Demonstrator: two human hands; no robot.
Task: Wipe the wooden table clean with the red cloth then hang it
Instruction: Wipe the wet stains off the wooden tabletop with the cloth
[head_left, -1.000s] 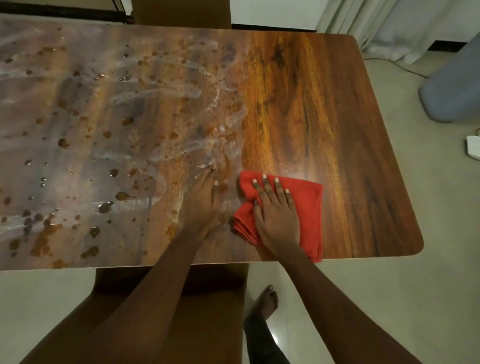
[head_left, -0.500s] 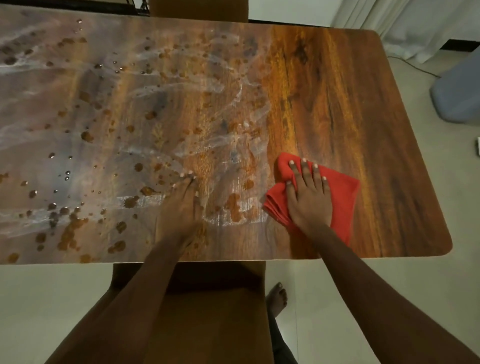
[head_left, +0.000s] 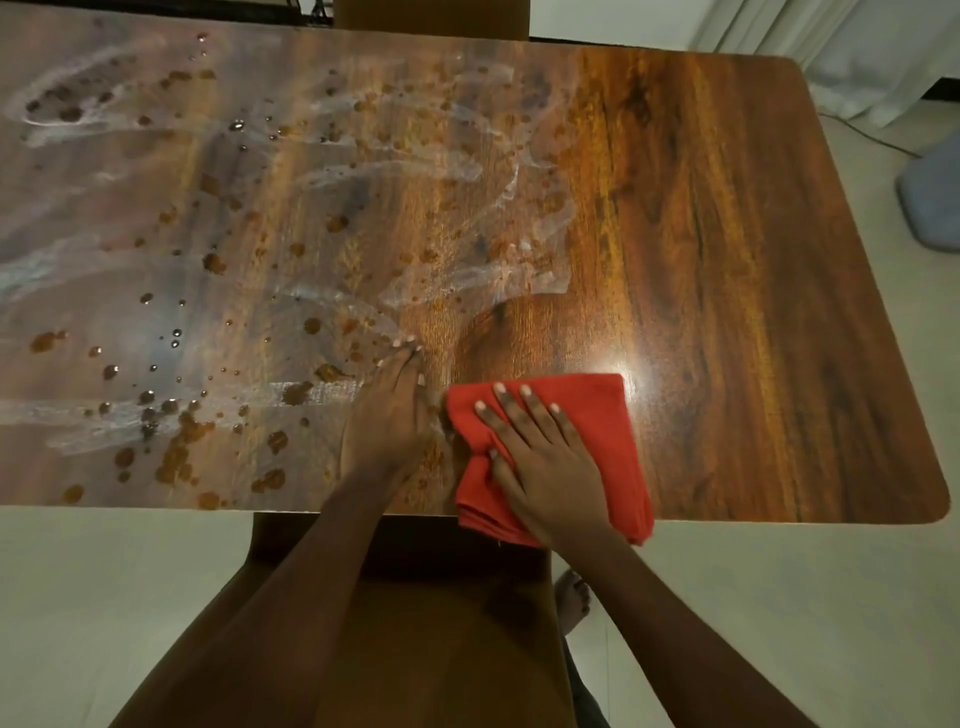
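The wooden table (head_left: 727, 260) fills the upper view; its left and middle parts carry brown spots, droplets and whitish smears, while the right part looks glossy and bare. A folded red cloth (head_left: 608, 431) lies near the front edge, slightly overhanging it. My right hand (head_left: 540, 457) presses flat on the cloth with fingers spread. My left hand (head_left: 389, 421) rests flat on the wet wood just left of the cloth, fingers straight and together.
A brown chair (head_left: 415, 623) stands under the table's front edge below me, and another chair back (head_left: 431, 15) shows at the far side. A bare foot (head_left: 571, 597) stands on the pale floor. A grey-blue object (head_left: 930, 202) lies at the right.
My right hand has slid the cloth back toward the front edge and leftward, close beside my left hand. A freshly wiped arc shows just beyond the cloth. My left hand stays flat.
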